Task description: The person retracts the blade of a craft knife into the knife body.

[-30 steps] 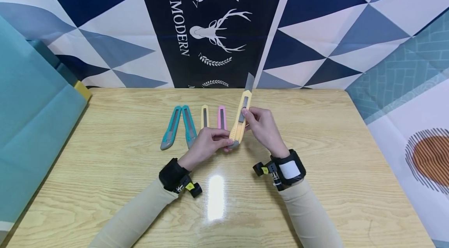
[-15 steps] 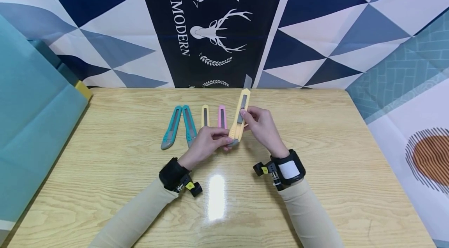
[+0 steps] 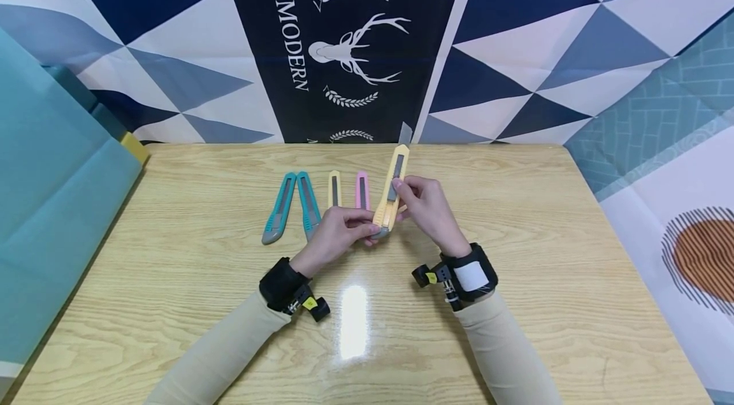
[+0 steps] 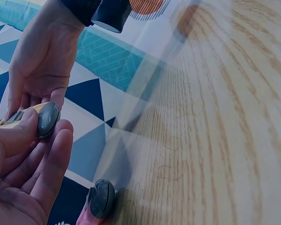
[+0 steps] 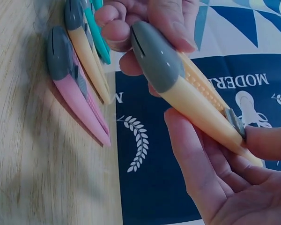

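Note:
A yellow utility knife (image 3: 388, 201) is held up above the table, its blade (image 3: 405, 134) sticking out at the far end. My left hand (image 3: 337, 232) pinches its grey rear end between thumb and fingers. My right hand (image 3: 427, 206) grips the body, the thumb on the grey slider (image 5: 234, 123). Below and left of the held knife lies a pink utility knife (image 3: 362, 190), then another yellow one (image 3: 335, 188); my left hand covers their lower parts in the head view. Two teal utility knives (image 3: 280, 207) lie further left, their tops close together.
The wooden table (image 3: 493, 348) ends at a patterned cloth backdrop (image 3: 355, 61) behind the knives. A teal panel (image 3: 63, 201) borders the left side. Both wrists wear black straps with cameras (image 3: 469, 271).
The held yellow utility knife has shifted slightly left, and a little less of its blade sticks out than a second ago. Both hands keep their hold; the lying knives stay put.

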`<state>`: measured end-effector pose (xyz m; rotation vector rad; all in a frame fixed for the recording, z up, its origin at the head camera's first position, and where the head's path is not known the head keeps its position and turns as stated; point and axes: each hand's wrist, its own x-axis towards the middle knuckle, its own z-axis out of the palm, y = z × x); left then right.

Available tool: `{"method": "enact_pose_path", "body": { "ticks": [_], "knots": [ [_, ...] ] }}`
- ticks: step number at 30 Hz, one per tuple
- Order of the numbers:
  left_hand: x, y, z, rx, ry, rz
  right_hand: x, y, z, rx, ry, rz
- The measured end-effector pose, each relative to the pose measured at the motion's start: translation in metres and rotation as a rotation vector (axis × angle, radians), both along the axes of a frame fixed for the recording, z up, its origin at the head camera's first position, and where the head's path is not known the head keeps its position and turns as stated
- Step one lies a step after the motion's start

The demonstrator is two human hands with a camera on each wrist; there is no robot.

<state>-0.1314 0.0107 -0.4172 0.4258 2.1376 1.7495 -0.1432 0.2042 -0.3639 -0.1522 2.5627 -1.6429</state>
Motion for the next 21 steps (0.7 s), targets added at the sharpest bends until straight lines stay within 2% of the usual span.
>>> {"method": "enact_pose_path", "body": {
  "ticks": [8, 21],
  "knots": [
    [0.0005, -0.0005, 0.0007, -0.011, 0.01, -0.01, 0.0008, -0.0007, 0.001, 0.009, 0.057, -0.005],
    [-0.0018, -0.0052, -0.0002, 0.031, 0.005, -0.032, 0.0002, -0.0034, -0.0007, -0.002, 0.037, 0.004]
  ]
}}
